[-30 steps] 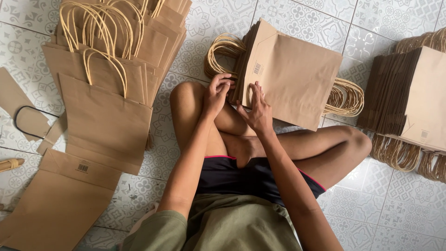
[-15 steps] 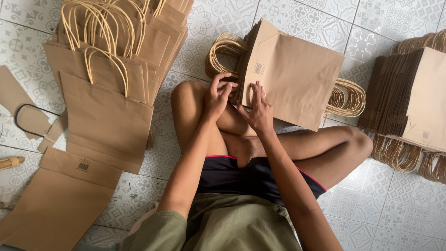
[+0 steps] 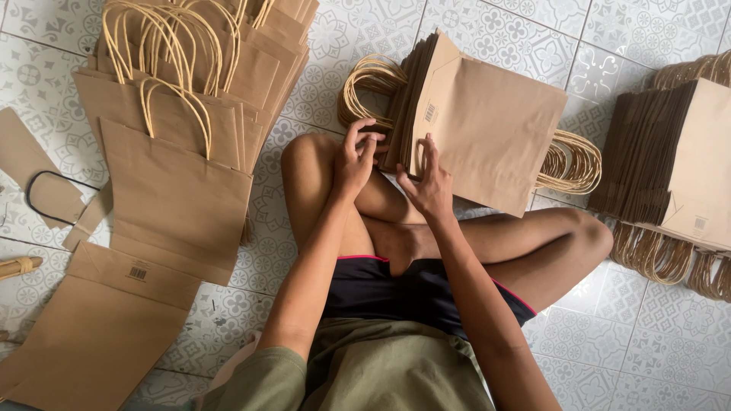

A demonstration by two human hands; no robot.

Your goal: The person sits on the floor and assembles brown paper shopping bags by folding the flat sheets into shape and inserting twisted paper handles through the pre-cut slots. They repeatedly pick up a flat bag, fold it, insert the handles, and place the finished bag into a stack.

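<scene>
Brown paper is everywhere on the tiled floor point(image 3: 609, 358), and the person sits cross-legged in the middle of it. A stack of flat bags point(image 3: 487, 129) leans on edge just beyond the knees, its twisted handles bunched at both ends. The left hand point(image 3: 356, 158) is at the near end of that stack, fingers curled in and pinching at the bag edges, though I cannot tell how many bags they have caught. The right hand point(image 3: 430, 183) rests against the front bag with fingers spread and straight, closed on nothing.

To my eye the stack is the weak point: it stands tilted, propped only by those hands, so a firm tug on one bag could tip the rest over flat. Two bags could come away together, since the edges sit so tight. A loop of handle might snag its neighbour and tear the paper. The fanned pile of bags point(image 3: 175, 183) on the left and the third pile point(image 3: 685, 152) on the right lie well apart from this.
</scene>
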